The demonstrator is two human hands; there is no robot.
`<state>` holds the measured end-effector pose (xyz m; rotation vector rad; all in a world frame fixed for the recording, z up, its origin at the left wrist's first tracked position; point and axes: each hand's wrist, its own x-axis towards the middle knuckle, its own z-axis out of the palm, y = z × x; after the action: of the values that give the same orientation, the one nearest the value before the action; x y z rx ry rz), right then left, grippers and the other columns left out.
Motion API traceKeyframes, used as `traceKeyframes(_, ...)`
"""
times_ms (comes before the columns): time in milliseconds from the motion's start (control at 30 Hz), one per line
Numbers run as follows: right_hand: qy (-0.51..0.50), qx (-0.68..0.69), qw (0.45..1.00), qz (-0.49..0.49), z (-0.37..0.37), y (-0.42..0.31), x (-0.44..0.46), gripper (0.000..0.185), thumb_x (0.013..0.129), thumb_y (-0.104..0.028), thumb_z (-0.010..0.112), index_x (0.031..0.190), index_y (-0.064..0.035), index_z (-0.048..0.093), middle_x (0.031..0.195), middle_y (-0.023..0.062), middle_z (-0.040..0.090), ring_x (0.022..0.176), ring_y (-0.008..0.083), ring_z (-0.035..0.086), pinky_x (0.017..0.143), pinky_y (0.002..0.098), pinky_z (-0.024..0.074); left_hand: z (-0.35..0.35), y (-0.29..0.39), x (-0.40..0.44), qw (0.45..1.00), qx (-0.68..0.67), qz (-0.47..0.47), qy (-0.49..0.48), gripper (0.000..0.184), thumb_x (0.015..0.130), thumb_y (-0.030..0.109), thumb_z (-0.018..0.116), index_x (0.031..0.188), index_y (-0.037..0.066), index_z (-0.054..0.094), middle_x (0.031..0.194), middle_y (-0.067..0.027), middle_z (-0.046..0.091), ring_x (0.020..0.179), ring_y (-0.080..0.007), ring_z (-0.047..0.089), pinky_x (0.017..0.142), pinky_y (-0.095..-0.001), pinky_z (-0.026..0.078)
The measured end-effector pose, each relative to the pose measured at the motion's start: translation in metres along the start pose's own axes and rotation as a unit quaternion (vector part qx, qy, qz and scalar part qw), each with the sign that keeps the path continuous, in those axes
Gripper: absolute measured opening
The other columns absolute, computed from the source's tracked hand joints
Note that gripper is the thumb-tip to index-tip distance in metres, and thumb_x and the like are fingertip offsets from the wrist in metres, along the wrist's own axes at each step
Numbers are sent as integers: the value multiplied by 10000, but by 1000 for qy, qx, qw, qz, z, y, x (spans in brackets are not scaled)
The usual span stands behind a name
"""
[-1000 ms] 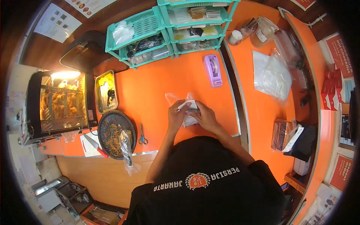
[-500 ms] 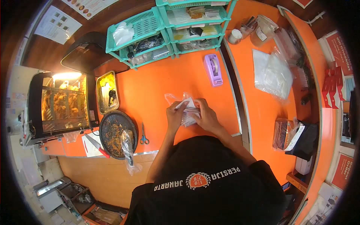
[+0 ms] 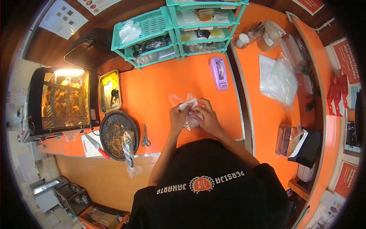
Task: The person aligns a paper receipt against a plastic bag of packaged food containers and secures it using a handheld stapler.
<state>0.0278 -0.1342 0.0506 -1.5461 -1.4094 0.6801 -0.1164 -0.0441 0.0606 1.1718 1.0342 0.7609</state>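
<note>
In the head view, a small clear plastic bag [image 3: 193, 121] is between my two hands over the orange counter [image 3: 164, 84], its clear corners sticking up. A white paper slip [image 3: 188, 104] lies against the top of the bag. My left hand [image 3: 178, 117] is closed on the bag's left side, thumb at the slip. My right hand [image 3: 208, 118] curls its fingers over the right side of the bag, gripping it near the top. The bag's contents are mostly hidden by my fingers and too small to make out.
A purple tape dispenser [image 3: 218, 74] stands beyond my right hand. Scissors [image 3: 145, 136] and a dark round tray [image 3: 119, 128] lie left. Green stacked baskets [image 3: 152, 28] stand at the back. A lit food warmer [image 3: 65, 101] and a knife [image 3: 97, 145] are far left.
The white paper has shifted and folded against the bag, so less of it shows. My right fingers have curled in over the bag's top. The view has tilted slightly.
</note>
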Motion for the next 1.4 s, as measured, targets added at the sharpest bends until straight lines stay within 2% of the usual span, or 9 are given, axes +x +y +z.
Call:
traceKeyframes(200,13,-22,999,28,0,-10,6,280,887,-203,786,1079,-51,650,1380,187,492,1106,347,668,931,466,536,-6,-2,2,998,-50,-11,-44,212,1012,166,688,1022,-40,739,882,-56,741,753,-82,662,655,-248,528)
traceKeyframes(267,58,-44,997,10,-1,-11,10,248,890,-188,774,1028,-44,626,1351,178,508,1116,335,668,909,450,539,-19,-10,6,975,-161,-124,-88,233,1046,160,618,1124,-29,731,982,-80,744,817,-99,685,703,-252,558)
traceKeyframes(467,99,51,993,49,5,10,11,233,884,-144,770,1003,-29,606,1222,147,528,964,255,618,857,395,527,-17,-22,3,981,-94,-90,-147,305,1057,146,547,1286,11,698,1121,-83,728,929,-146,706,816,-309,604)
traceKeyframes(700,78,45,995,47,7,-3,16,242,900,-155,779,968,-23,588,1157,133,529,906,235,586,784,356,527,-27,-38,10,968,-120,-108,-192,289,1045,117,533,1237,-25,696,1119,-76,742,941,-143,706,825,-321,585)
traceKeyframes(867,110,0,993,32,10,-11,19,248,917,-157,770,979,-16,575,1146,144,547,886,262,598,770,376,536,-24,-25,10,975,5,-64,-213,247,996,42,517,1108,-82,699,961,-79,738,835,-142,703,767,-312,586)
traceKeyframes(1000,114,12,993,41,11,-7,17,230,927,-138,755,983,-10,572,1142,144,557,915,282,615,771,379,534,-15,-24,7,980,-10,-51,-194,251,985,25,492,1079,-93,692,912,-81,732,783,-138,693,731,-296,576)
traceKeyframes(1133,128,32,991,36,12,2,15,167,1019,-161,595,984,-2,560,1127,155,565,931,288,615,837,385,510,-19,-45,15,984,3,-20,-179,262,1012,45,485,1060,-67,718,909,-60,733,787,-117,681,720,-293,568)
traceKeyframes(1267,140,177,972,65,11,13,19,305,1084,-247,403,1010,5,557,1094,163,581,953,269,586,908,387,469,-22,-35,9,985,-56,-68,-148,246,1021,46,487,1039,-38,718,899,-46,730,748,-110,683,699,-289,572)
traceKeyframes(1400,132,264,949,111,8,23,20,323,1081,-260,392,1082,10,569,1106,149,588,1008,263,583,938,372,452,-28,-37,14,981,-75,-82,-157,238,1040,86,511,1039,-30,719,868,-38,726,721,-100,673,662,-283,556)
